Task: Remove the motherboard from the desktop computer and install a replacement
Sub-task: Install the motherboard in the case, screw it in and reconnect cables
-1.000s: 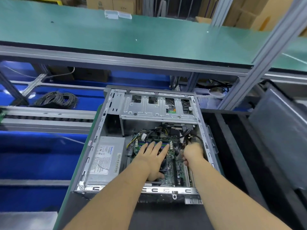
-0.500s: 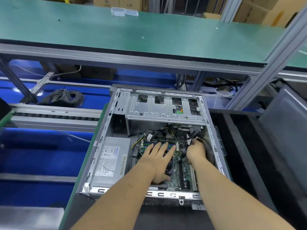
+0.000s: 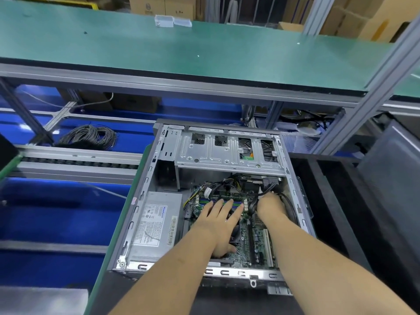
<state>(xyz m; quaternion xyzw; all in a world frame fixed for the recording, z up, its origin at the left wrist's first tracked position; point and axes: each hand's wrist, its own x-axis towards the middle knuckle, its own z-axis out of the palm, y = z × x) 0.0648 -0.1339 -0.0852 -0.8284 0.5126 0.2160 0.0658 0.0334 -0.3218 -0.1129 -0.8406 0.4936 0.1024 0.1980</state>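
The open desktop computer (image 3: 159,178) lies on a green-edged dark bench (image 3: 109,246).

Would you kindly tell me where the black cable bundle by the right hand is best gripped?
Probably at its connector end beside the right hand, reached from above through the open case. The black cable bundle loops loosely across the motherboard, so pulling mid-loop would only tug slack.

Right hand (image 3: 270,205) fingertips and grip hidden among black cables (image 3: 254,201).
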